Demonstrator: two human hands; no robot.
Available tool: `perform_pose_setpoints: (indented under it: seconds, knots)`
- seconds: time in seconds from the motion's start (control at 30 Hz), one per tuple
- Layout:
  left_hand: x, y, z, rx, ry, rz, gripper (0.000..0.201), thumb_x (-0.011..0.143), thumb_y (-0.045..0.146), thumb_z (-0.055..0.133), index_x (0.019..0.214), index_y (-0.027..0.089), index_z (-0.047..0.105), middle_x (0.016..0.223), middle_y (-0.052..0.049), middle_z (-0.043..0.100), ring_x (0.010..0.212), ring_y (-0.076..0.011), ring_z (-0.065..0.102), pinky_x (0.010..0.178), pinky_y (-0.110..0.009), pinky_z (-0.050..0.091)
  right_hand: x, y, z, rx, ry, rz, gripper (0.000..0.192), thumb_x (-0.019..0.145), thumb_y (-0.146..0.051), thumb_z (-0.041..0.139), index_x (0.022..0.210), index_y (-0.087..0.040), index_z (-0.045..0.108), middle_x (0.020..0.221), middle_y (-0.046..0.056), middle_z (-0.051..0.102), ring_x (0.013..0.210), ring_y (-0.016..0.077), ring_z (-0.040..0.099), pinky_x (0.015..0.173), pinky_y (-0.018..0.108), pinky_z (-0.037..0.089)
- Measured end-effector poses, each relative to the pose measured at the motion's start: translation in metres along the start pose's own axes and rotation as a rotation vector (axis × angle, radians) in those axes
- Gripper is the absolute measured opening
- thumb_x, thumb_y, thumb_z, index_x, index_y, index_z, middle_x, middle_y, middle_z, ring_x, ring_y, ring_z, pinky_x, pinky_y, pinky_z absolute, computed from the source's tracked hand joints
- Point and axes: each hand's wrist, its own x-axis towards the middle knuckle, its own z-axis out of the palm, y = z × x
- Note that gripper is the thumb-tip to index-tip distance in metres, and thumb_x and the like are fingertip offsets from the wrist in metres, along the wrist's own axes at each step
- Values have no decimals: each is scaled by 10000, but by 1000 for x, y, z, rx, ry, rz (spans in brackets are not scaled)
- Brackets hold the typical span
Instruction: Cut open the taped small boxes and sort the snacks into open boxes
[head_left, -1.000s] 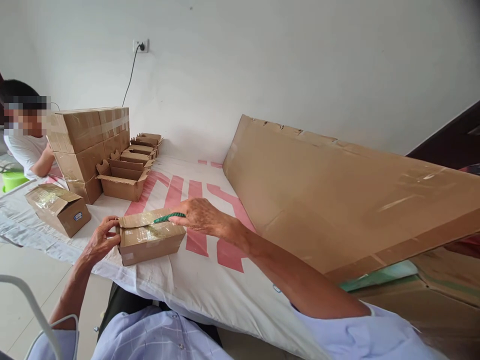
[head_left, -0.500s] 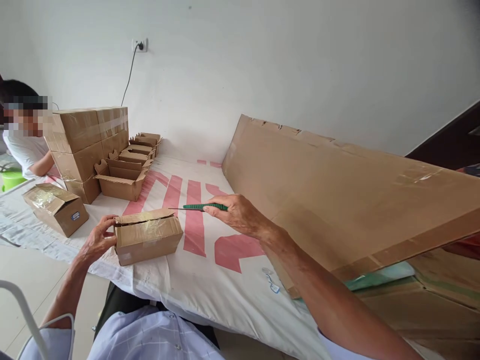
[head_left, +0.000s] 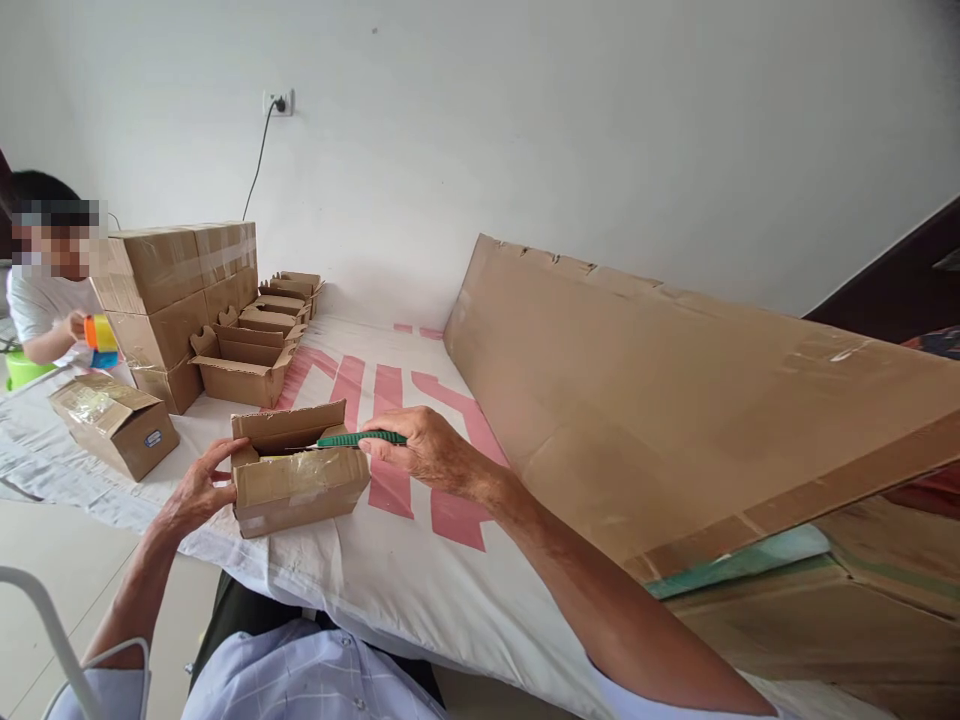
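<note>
A small taped cardboard box [head_left: 300, 487] lies on the white sheet with red markings [head_left: 405, 560] in front of me. Its far flap stands up and the near flap still lies flat under clear tape. My left hand [head_left: 196, 490] grips the box's left end. My right hand [head_left: 421, 449] holds a green-handled knife [head_left: 360, 439], whose tip points left over the open top of the box.
A closed small box [head_left: 112, 422] lies at the left. Behind it stand stacked sealed cartons [head_left: 176, 290] and a row of open small boxes [head_left: 247, 362]. A large flat cardboard sheet [head_left: 675, 390] leans at the right. Another person [head_left: 45, 290] sits at far left holding a coloured object.
My right hand drew the knife off to the right, then came back to the box. The far flap has lifted upright. The other person has raised a coloured object.
</note>
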Motion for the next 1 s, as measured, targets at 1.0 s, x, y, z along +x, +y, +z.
perform_pose_setpoints:
  seconds: [1.0]
  knots:
    - [2, -10, -8, -32, -46, -49, 1040, 749, 682, 849, 1618, 242, 487, 1635, -184, 526, 1460, -440, 540, 1073, -540, 602, -40, 63, 95, 134, 432, -3, 412, 1041, -515, 559, 1323, -234, 667, 1367, 151, 679, 1305, 319, 621, 1115, 502, 530]
